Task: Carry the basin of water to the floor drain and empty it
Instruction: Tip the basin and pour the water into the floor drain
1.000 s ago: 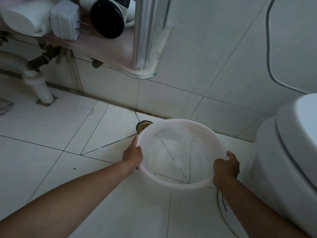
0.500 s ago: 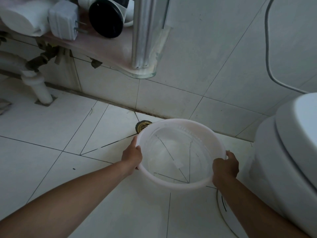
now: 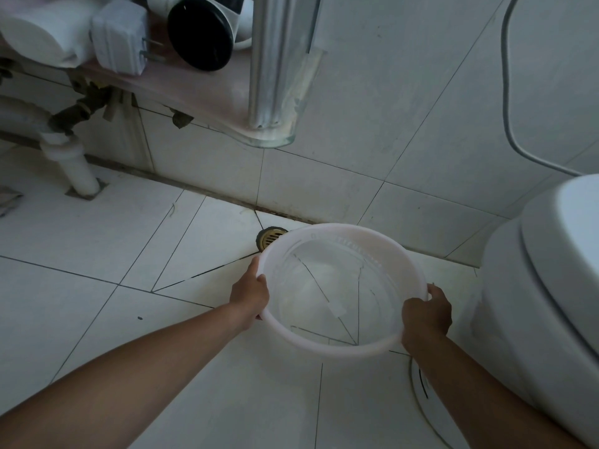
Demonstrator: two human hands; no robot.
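A round translucent white basin (image 3: pixel 343 234) hangs low over the tiled floor, and floor tile lines show through its clear water. My left hand (image 3: pixel 249 291) grips its left rim. My right hand (image 3: pixel 426 314) grips the right rim. A round brass floor drain (image 3: pixel 269 238) sits in the floor by the wall, just beyond the basin's far left edge, partly hidden by the rim.
A white toilet (image 3: pixel 538 303) stands close on the right. A glass shelf (image 3: pixel 201 92) with a charger, a black-faced device and a metal pole juts from the wall above the drain. A white waste pipe (image 3: pixel 73 163) enters the floor at left. A cable (image 3: pixel 509 124) hangs on the wall.
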